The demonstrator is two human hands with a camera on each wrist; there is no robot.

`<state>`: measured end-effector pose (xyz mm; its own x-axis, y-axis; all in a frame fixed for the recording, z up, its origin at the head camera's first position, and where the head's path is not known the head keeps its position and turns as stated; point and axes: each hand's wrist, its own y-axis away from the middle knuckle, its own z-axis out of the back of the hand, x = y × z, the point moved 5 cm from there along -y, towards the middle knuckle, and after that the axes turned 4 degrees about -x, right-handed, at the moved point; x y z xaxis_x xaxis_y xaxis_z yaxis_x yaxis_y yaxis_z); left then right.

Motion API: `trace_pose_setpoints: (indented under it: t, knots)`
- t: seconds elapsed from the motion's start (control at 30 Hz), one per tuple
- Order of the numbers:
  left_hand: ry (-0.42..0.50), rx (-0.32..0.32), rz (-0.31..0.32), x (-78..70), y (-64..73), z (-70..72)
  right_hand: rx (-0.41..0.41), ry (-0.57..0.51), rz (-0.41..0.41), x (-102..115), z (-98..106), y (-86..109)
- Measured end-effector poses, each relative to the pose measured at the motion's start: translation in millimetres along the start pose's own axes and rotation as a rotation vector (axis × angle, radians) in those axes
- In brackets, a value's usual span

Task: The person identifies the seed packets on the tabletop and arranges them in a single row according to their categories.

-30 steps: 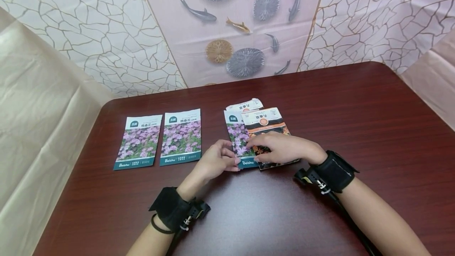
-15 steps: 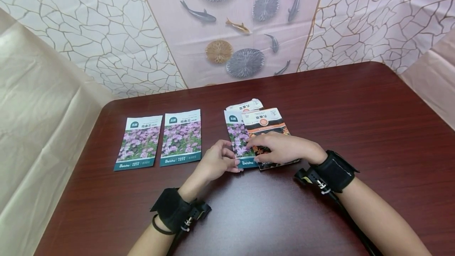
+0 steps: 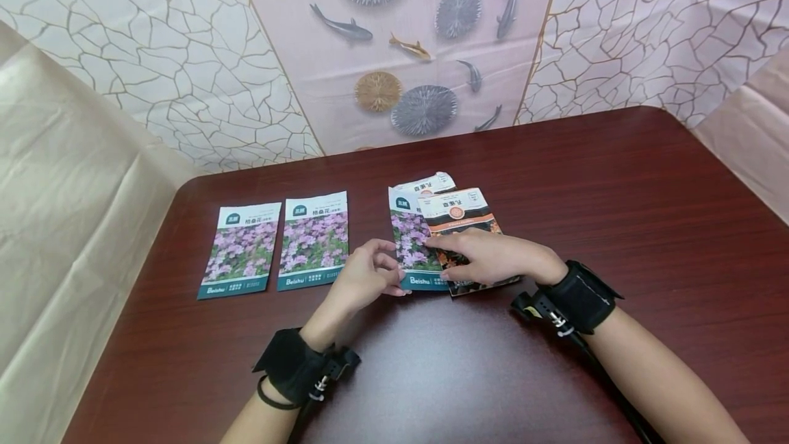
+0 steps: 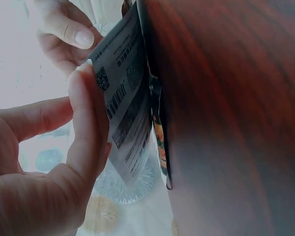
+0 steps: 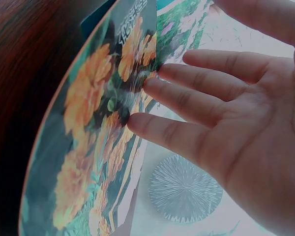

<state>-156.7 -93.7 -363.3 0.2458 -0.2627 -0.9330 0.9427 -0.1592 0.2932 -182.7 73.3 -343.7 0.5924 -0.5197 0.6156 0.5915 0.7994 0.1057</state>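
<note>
My left hand [image 3: 364, 276] pinches the lower left corner of a seed packet with purple flowers [image 3: 411, 242]. In the left wrist view its barcoded back [image 4: 123, 98] tilts up off the table. An orange-flower seed packet [image 3: 453, 207] overlaps the purple one's right side. Across the orange packet my right hand [image 3: 483, 255] lies with straight fingers, its index fingertip reaching onto the purple packet. The right wrist view has those spread fingertips against the printed orange flowers [image 5: 88, 123]. Another orange-labelled packet [image 3: 431, 183] sticks out behind, mostly hidden.
Two matching purple-flower packets, one at the far left [image 3: 243, 249] and one beside it [image 3: 314, 238], lie side by side. They rest on a dark red wooden table [image 3: 585, 177]. Patterned cloth [image 3: 425, 33] hangs behind the table's back edge.
My left hand has drawn slightly left with the purple packet's lower corner, baring more of its bottom strip. The right hand and the orange packet have barely moved.
</note>
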Motion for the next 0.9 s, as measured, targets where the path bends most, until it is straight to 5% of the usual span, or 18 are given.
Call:
trace_pose_setpoints:
  t: [0.4, 0.77, 0.9]
  knots:
    - [-0.056, -0.093, -0.013, -5.6, 1.1, 15.7, 0.005, 0.044, 0.016, 0.4, -1.9, -0.6]
    - [-0.217, -0.169, -0.098, -19.6, 9.6, 38.4, 0.026, -0.004, 0.003, 0.2, -3.9, 0.2]
    - [-0.277, -0.193, -0.123, -26.1, 13.6, 47.4, -0.022, -0.006, 0.026, 0.6, -1.6, 0.2]
